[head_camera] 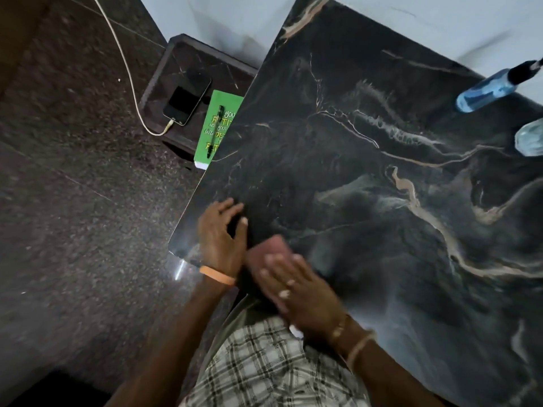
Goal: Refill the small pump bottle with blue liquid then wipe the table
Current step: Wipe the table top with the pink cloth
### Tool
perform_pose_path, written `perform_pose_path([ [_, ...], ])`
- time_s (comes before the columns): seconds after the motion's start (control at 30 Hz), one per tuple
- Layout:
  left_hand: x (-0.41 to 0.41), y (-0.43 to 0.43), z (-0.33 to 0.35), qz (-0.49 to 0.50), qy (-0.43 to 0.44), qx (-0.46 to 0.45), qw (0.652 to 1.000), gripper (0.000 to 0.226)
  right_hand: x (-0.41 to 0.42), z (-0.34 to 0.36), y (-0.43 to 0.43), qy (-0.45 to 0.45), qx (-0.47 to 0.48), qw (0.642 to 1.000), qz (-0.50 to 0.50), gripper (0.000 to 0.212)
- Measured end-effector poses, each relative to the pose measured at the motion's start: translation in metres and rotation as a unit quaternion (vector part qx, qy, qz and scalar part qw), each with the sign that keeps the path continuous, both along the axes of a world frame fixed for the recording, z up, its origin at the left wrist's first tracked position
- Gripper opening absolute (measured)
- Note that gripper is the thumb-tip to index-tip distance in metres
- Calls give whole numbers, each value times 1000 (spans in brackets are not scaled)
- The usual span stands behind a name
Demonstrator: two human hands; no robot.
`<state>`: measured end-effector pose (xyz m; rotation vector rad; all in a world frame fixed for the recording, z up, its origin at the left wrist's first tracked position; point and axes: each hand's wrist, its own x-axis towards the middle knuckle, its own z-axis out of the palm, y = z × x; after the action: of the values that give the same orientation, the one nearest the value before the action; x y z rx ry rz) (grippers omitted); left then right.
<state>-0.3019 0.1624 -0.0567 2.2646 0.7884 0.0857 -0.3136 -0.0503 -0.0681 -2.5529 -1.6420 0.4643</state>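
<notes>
Two bottles far right: blue pump bottle (487, 89), pump end pointing far-right; clear bottle (531, 136). Right hand (299, 292) flat, pressing one cloth (270, 248); left hand (220, 233) spread on table (352, 171).

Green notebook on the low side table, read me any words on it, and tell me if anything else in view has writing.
"YOU": top line of yellow lettering on the green notebook.
Lower lines of that cover: cut off by the pen and the table edge, too blurred to read.
On the blue pump bottle and the phone: no legible text.
</notes>
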Motion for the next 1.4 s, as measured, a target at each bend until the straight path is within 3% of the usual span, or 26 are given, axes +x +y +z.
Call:
perform_pose_path([
  [0.07,-8,-23,-2,-101,9,14,995,29,18,0,-45,-49,-41,978,-200,58],
  [0.13,-5,-47,-2,-197,0,3,980,31,42,7,-46,-35,-78,878,-471,59],
  [0.17,-1,-57,-1,-232,-8,-9,973,32,52,11,-31,-17,-72,829,-554,61],
  [0.2,5,-65,-1,-245,-12,-26,969,33,52,11,-13,-15,-70,830,-554,62],
  [0.3,25,-74,3,-185,1,-90,979,40,7,1,22,7,-9,968,-250,64],
  [0.37,36,-76,5,-216,36,-59,974,44,-22,-1,0,10,2,986,-165,59],
  [0.43,40,-77,2,-298,88,24,950,50,-36,-4,-53,-29,-32,975,-217,55],
  [0.5,37,-81,0,-356,135,85,921,60,-41,3,-105,-48,-76,914,-396,57],
  [0.57,33,-87,-2,-374,155,105,908,69,-29,13,-120,-47,-75,783,-616,61],
  [0.6,33,-93,-2,-383,155,109,904,69,-20,17,-108,-42,-63,740,-669,61],
  [0.63,34,-99,-1,-392,152,110,901,68,-12,18,-87,-53,-39,739,-670,56],
  [0.7,37,-115,2,-413,143,89,895,61,-11,13,-37,-39,21,832,-553,45],
  [0.77,38,-128,2,-458,145,71,874,59,-34,7,-13,24,52,913,-404,56],
  [0.8,38,-135,2,-491,144,77,856,59,-46,4,-24,23,52,930,-362,60],
  [0.87,34,-151,4,-548,140,76,821,60,-66,-4,-77,-10,16,929,-369,64],
  [0.93,24,-168,5,-599,138,73,785,61,-79,-7,-143,-25,-30,884,-466,59],
  [0.97,19,-176,5,-621,136,79,768,62,-81,-5,-174,-36,-25,834,-550,57],
  [1.03,12,-192,5,-646,138,95,744,64,-70,1,-203,-36,0,676,-736,54],
  [1.07,11,-197,5,-651,139,106,739,64,-60,4,-194,-36,-3,624,-780,54],
  [1.1,10,-202,5,-653,140,118,735,64,-57,4,-173,-45,-12,625,-779,56],
  [1.13,10,-204,5,-652,142,125,734,65,-61,0,-146,-50,-30,680,-730,58],
  [1.2,11,-205,5,-649,153,119,735,68,-91,-2,-96,-23,-19,832,-554,61],
  [1.27,15,-199,3,-657,157,135,725,73,-116,-3,-114,-6,4,886,-464,60],
  [1.33,18,-194,1,-663,156,152,717,82,-122,-4,-172,-63,-12,862,-502,60],
  [1.37,19,-194,1,-664,157,156,714,84,-121,-1,-200,-67,-45,825,-560,60],
  [1.4,20,-193,2,-661,156,159,716,85,-117,2,-223,-55,-53,763,-642,59],
])
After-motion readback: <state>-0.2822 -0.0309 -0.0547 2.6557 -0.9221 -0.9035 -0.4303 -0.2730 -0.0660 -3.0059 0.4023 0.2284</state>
